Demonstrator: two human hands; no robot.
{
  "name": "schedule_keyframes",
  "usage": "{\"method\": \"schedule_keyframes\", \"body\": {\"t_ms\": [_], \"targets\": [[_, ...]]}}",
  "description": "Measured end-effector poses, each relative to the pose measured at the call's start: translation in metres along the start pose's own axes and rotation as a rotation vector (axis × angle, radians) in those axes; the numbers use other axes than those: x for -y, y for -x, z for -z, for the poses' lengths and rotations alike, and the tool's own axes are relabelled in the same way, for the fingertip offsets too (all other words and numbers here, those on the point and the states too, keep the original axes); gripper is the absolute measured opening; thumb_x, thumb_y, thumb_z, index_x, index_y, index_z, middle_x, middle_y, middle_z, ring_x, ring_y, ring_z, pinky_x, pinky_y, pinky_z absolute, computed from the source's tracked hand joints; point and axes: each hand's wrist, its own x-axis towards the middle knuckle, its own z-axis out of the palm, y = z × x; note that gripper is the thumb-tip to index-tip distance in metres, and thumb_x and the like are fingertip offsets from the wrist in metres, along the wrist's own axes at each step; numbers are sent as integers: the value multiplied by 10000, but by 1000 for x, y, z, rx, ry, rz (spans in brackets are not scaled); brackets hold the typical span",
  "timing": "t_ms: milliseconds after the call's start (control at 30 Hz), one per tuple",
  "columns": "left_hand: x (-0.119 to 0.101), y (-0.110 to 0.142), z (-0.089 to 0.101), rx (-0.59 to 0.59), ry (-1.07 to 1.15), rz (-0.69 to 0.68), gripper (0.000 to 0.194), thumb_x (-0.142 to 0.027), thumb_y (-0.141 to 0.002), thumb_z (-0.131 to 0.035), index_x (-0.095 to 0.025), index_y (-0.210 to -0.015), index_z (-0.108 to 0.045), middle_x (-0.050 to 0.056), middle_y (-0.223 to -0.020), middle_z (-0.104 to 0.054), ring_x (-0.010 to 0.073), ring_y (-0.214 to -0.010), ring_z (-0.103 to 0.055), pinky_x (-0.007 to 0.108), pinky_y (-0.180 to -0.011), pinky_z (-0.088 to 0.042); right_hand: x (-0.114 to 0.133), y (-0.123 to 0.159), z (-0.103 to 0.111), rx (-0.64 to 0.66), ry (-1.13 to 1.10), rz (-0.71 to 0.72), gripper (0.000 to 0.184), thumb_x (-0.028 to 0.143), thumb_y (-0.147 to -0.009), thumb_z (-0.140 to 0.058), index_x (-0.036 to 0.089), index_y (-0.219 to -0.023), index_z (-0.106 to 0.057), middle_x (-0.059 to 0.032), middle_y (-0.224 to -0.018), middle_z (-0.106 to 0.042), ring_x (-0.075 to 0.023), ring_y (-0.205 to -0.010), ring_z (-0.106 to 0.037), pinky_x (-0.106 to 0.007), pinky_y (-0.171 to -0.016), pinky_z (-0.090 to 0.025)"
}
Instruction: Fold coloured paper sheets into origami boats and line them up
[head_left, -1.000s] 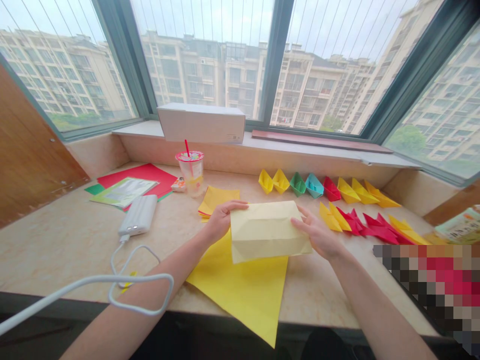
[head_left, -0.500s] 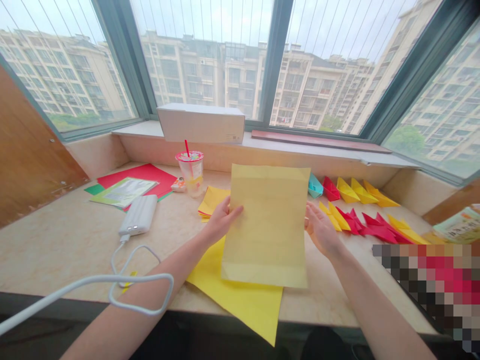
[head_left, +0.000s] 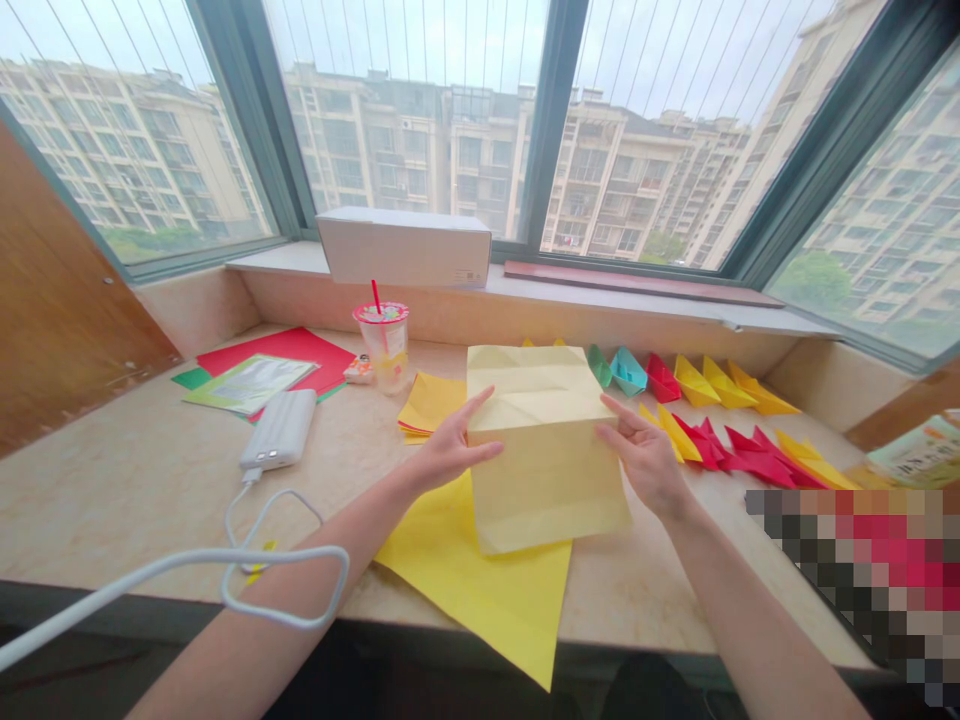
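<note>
A pale yellow sheet of paper point(head_left: 551, 490) is held up over the counter, bent across its upper part along a crosswise crease. My left hand point(head_left: 456, 440) grips its left edge, thumb in front near the bend. On the right edge, my right hand point(head_left: 645, 450) pinches the sheet at the same height with thumb and fingers. Below it lies a brighter yellow sheet point(head_left: 487, 590), one corner hanging past the counter's front edge. A stack of small orange-yellow paper squares point(head_left: 431, 402) sits just beyond my left hand.
Folded paper boats, a teal one point(head_left: 628, 372) among them, and red folded shapes point(head_left: 765, 455) stand at the right. Left are a white power bank point(head_left: 279, 430) with a looping cable point(head_left: 172, 575), a plastic cup point(head_left: 384, 350) and red paper point(head_left: 300, 345). A white box point(head_left: 405, 250) rests on the sill.
The pale sheet was nearly flat and upright; now its upper part bends back at a crease. Both hands have shifted slightly inward along its edges, and more paper boats show behind it.
</note>
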Motion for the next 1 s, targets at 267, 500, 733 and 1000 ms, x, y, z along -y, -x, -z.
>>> {"method": "schedule_keyframes", "body": {"t_ms": [267, 500, 733, 1000], "targets": [[-3, 3, -2, -218, -313, -198, 438, -317, -817, -701, -200, -1236, -653, 99, -1265, -670, 290, -1197, -599, 403, -1067, -427, -7, 1, -1, -192, 181, 247, 289, 409, -718, -801, 223, -930, -738, -48, -903, -754, -216, -846, -696, -374, -815, -567], [1, 5, -1, -261, -223, -309, 553, -349, -895, -620, -202, -1405, -463, 136, -1329, -613, 244, -1152, -617, 386, -1010, -473, 4, 6, -4, -196, 136, 344, 482, 386, -734, -802, 235, -1171, -665, -58, -988, -748, -194, -868, -701, -315, -751, -580], [-4, -2, -8, -194, 358, -154, 689, -357, -880, -649, -274, -1475, -313, 114, -1230, -678, 213, -959, -702, 324, -789, -565, 5, 5, -9, -153, 13, 307, 370, 330, -774, -774, 221, -1113, -676, -51, -979, -768, -220, -936, -708, -360, -823, -569], [-12, -1, -4, -209, 399, 3, 148, -274, -738, -746, -155, -826, -739, 120, -1321, -629, 210, -885, -698, 278, -707, -534, 0, 3, 6, -21, -34, 262, 201, 304, -674, -808, 236, -853, -747, -64, -1079, -729, -224, -878, -694, -315, -694, -562]]}}
